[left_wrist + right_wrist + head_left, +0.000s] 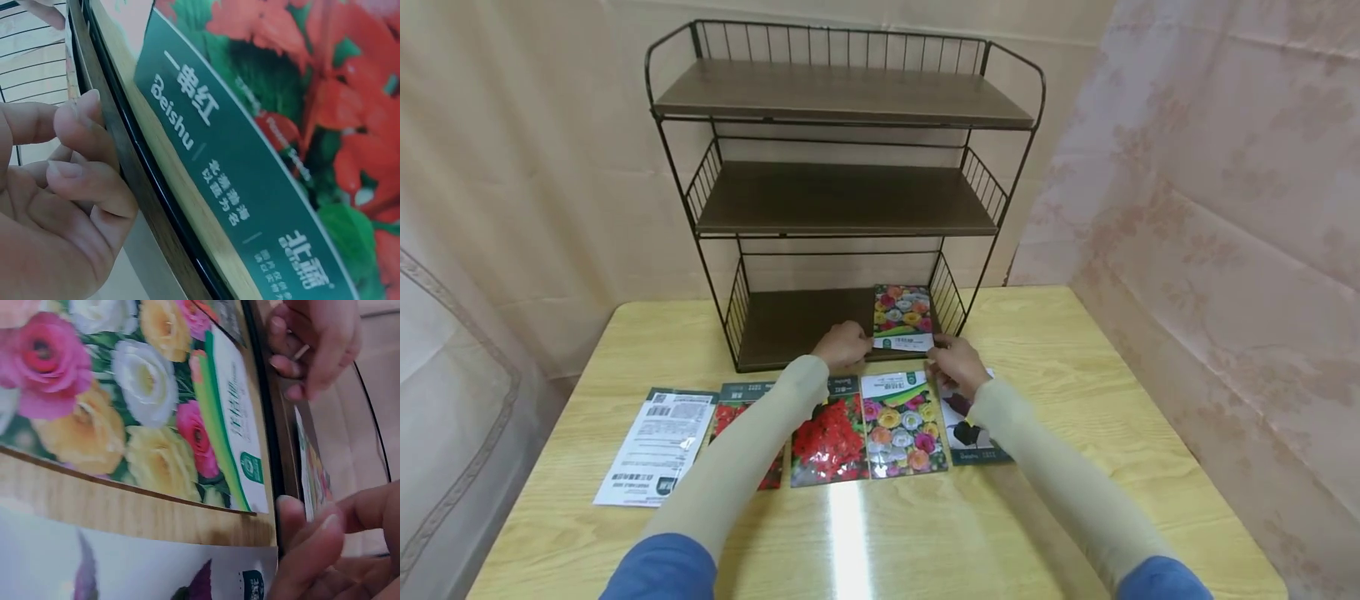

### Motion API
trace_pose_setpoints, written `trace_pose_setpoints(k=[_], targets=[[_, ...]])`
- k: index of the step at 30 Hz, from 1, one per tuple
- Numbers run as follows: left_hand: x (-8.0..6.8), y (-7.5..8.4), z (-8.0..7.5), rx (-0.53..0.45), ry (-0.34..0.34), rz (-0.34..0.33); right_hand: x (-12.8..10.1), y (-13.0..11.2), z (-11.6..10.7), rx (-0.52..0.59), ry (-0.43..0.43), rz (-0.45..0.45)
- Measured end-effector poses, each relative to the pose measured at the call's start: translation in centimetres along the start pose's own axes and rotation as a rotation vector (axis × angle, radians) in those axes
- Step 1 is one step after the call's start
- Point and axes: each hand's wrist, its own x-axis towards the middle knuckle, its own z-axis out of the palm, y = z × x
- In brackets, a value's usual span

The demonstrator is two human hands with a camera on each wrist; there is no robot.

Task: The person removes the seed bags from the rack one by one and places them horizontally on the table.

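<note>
Both hands are up at the front edge of the bottom shelf of a three-tier rack [842,92], dark wood-look boards in a thin black wire frame, sitting toward the top middle of the head view. The seed packet [903,319] with mixed pink, yellow and white blooms lies flat at the right end of that bottom board, its white and green label strip facing the person. The left hand [844,344] sits at the packet's lower left corner and the right hand [956,360] at its lower right corner; the right one's fingers [306,540] are curled in and seem to pinch the packet's edge, and the left one's fingers [87,156] are bent and pressed against the shelf's front lip, though I can't tell if they really grip the packet. On the pale wood-grain bench [1075,400] below there's a row of five more glossy packets: a white one [657,446] with printed text and a QR code at lower left, a red one [741,433] mostly under the left sleeve, a red flower packet [294,150] reading "Beishu" and "一串红", a second mixed-bloom one [902,425], and a white one with a dark purple flower [966,425]. Beige draped cloth fills the background.
</note>
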Motion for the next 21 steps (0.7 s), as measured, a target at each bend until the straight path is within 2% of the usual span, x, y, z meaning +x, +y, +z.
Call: trace_pose_setpoints(k=[6,11,13,18,21], targets=[[0.3,0.6,0.0,0.008,-0.028,-0.028,0.1,-1.0,-0.4,-0.032,-0.013,0.024],[0.5,0.8,0.3,0.052,-0.017,-0.014,0.1,-1.5,0.0,-0.015,-0.023,0.056],[0.5,0.8,0.5,0.092,0.003,-0.014,0.2,-1.4,0.2,-0.009,-0.023,0.076],[0.8,0.3,0.6,0.148,0.097,-0.06,0.2,-1.3,0.3,0.002,-0.036,0.098],[1.0,0.1,0.5,0.133,0.104,-0.06,0.2,-1.2,0.1,-0.004,-0.044,0.109]])
